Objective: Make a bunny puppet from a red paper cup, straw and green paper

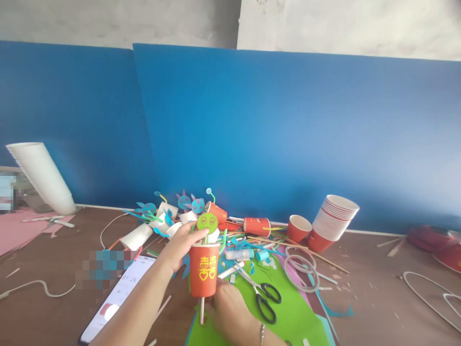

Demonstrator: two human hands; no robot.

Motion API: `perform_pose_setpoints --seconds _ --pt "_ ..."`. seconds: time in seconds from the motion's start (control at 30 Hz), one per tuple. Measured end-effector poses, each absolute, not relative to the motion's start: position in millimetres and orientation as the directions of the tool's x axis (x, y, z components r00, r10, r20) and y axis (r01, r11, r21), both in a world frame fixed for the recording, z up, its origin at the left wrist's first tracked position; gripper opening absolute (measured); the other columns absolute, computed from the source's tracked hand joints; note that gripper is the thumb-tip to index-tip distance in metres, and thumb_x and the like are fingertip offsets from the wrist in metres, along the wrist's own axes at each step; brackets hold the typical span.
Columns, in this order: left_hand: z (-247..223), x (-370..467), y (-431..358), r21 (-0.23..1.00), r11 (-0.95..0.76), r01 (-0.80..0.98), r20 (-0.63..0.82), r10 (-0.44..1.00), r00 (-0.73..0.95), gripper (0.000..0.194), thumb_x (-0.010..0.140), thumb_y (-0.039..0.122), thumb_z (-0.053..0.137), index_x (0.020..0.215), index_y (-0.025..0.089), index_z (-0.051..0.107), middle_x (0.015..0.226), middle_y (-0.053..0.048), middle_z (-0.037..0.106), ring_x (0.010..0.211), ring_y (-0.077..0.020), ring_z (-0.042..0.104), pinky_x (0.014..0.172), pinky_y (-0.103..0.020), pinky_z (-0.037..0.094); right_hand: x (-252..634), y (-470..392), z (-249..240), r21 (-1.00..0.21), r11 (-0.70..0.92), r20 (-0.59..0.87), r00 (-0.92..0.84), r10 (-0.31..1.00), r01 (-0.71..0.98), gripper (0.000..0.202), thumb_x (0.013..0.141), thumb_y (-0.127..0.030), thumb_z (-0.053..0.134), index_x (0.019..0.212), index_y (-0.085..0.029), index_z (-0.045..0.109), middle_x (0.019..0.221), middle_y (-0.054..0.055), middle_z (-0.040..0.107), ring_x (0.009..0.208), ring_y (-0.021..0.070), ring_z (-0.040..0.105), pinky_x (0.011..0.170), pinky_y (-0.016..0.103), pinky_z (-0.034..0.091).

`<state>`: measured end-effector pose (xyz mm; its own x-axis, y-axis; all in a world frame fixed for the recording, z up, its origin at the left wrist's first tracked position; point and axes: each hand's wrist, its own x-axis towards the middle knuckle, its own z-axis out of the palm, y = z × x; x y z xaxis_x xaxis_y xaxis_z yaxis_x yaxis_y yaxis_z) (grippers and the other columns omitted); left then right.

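A red paper cup (202, 277) with gold lettering stands upright in front of me. Above its rim shows a round green paper face (208, 222) with drawn eyes. A pale stick (202, 312) sticks out below the cup's bottom. My left hand (184, 244) reaches in from the left, fingers closed at the face's lower edge, just over the rim. Low on the cup's right side, my right hand (228, 303) is curled against it; its fingertips are partly hidden behind the cup and near the stick. A curved green strip (223, 241) stands at the cup's right.
Black-handled scissors (266, 299) lie on green paper (288, 312), near a glue stick (239, 254). A phone (118, 300) is at left. Decorated cups (139, 236) lie behind. Stacked cups lean at right (334, 218) and far left (43, 178), before a blue partition (270, 134).
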<state>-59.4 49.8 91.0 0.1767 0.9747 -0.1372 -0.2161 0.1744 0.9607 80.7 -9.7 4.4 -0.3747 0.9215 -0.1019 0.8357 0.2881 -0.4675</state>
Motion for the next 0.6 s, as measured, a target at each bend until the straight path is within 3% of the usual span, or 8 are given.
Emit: perform_pose_setpoints --seconds 0.13,0.3,0.4,0.5,0.6 --pt "94.3 -62.4 48.9 0.969 0.144 -0.198 -0.123 0.986 0.115 0.043 0.068 0.034 0.072 0.105 0.014 0.065 0.100 -0.011 0.072 0.084 -0.0269 0.068 0.073 -0.034 0.049 79.0 -12.9 2.6 -0.453 0.310 -0.111 -0.398 0.911 0.836 0.021 0.071 -0.007 0.051 0.080 -0.015 0.068 0.095 0.012 0.069 0.093 0.0259 0.063 0.079 0.030 0.044" --pt "99.1 -65.7 49.3 0.973 0.107 -0.204 -0.090 0.992 0.089 0.044 0.067 0.034 0.071 0.106 0.014 0.065 0.100 -0.010 0.072 0.085 -0.0268 0.066 0.072 -0.032 0.047 74.6 -17.1 3.0 -0.440 0.285 -0.107 -0.364 0.925 0.852 0.039 0.067 -0.007 0.056 0.104 -0.014 0.064 0.104 0.013 0.066 0.098 0.0288 0.060 0.082 0.034 0.045" --pt "99.8 -68.4 50.9 0.969 0.108 -0.223 -0.084 0.990 0.111 0.046 0.067 0.034 0.072 0.107 0.013 0.064 0.096 -0.009 0.072 0.081 -0.0250 0.066 0.069 -0.031 0.047 72.5 -18.4 5.2 -0.425 0.282 -0.140 -0.370 0.918 0.860 0.044 0.065 -0.007 0.057 0.108 -0.013 0.062 0.105 0.014 0.065 0.097 0.0298 0.060 0.081 0.035 0.046" --pt "100.4 -70.1 51.2 0.963 0.101 -0.251 -0.072 0.990 0.121 0.044 0.067 0.033 0.073 0.105 0.013 0.063 0.087 -0.006 0.072 0.073 -0.0218 0.066 0.067 -0.030 0.048 72.7 -18.7 6.4 -0.415 0.279 -0.137 -0.363 0.922 0.866 0.044 0.065 -0.006 0.055 0.108 -0.013 0.062 0.104 0.014 0.065 0.096 0.0287 0.061 0.081 0.034 0.045" --pt "102.4 -70.1 49.6 0.958 0.131 -0.254 -0.101 0.987 0.128 0.044 0.067 0.034 0.073 0.105 0.014 0.062 0.080 -0.004 0.072 0.066 -0.0205 0.066 0.065 -0.030 0.048 75.2 -17.7 6.6 -0.422 0.304 -0.100 -0.377 0.921 0.854 0.034 0.068 -0.005 0.049 0.095 -0.016 0.067 0.095 0.010 0.068 0.092 0.0243 0.062 0.076 0.029 0.044"
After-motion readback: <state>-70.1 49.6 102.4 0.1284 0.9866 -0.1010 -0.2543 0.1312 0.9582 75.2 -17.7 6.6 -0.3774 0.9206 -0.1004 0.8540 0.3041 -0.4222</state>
